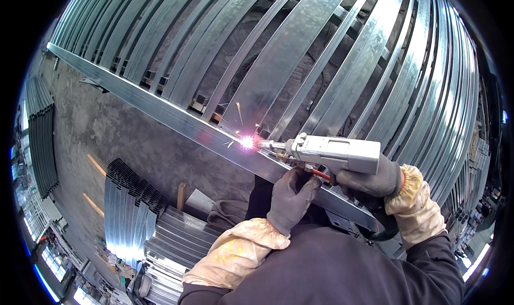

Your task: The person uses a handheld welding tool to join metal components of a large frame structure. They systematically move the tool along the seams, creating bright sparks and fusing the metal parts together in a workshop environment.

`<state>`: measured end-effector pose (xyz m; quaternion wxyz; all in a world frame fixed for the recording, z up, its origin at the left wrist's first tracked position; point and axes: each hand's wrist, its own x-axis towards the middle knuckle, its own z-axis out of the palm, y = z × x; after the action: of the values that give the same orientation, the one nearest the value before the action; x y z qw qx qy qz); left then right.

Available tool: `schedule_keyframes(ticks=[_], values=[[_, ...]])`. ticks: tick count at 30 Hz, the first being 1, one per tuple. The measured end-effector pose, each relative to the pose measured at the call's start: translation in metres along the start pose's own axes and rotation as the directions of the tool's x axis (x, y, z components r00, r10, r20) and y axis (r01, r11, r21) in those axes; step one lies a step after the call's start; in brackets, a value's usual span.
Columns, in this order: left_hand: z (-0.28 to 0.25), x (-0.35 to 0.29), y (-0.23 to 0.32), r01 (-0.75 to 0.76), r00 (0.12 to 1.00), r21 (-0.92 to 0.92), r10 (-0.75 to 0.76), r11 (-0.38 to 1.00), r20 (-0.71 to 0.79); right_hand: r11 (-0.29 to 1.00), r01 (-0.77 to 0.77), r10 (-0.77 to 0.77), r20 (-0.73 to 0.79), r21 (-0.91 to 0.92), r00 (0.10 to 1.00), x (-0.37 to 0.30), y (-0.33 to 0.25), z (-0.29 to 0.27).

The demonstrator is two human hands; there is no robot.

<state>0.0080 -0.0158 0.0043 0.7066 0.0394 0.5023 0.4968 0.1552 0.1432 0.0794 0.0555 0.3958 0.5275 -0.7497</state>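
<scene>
My right hand (369, 181), in a grey glove, is closed round the grip of a silver handheld laser welding gun (337, 152). The nozzle points left, and a bright pink-white spark burns at its tip on the seam between a long metal rail (214, 136) and a wide flat slat (278, 69). My left hand (292, 198), also gloved in grey, is curled at the rail's edge below the gun, close to a brass fitting and a red tube (321, 174). What its fingers grip is hidden. Tan cuffs cover both forearms.
Many long metal slats, wide and narrow, run away from the rail with gaps between them. Bundled metal tubes (126, 214) and another tube stack (179, 235) lie at lower left. Dark tubes (40, 150) stand at far left. Wooden strips (96, 165) lie on the concrete floor.
</scene>
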Motion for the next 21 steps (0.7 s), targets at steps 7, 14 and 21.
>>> schedule_keyframes(ticks=[7, 14, 21], values=[[0.002, -0.003, 0.008, -0.065, 0.992, -0.075, 0.057, 0.995, -0.111, 0.997, 0.032, -0.032, -0.002, -0.074, 0.999, 0.008, -0.005, 0.005], [-0.016, 0.009, 0.011, -0.206, 0.968, -0.071, 0.193, 0.976, -0.163, 0.993, 0.120, -0.121, 0.020, 0.007, 0.993, 0.038, -0.016, 0.018], [-0.017, 0.011, 0.008, -0.246, 0.954, -0.087, 0.224, 0.965, -0.201, 0.961, 0.275, -0.274, 0.009, -0.035, 0.962, 0.052, 0.002, 0.023]])
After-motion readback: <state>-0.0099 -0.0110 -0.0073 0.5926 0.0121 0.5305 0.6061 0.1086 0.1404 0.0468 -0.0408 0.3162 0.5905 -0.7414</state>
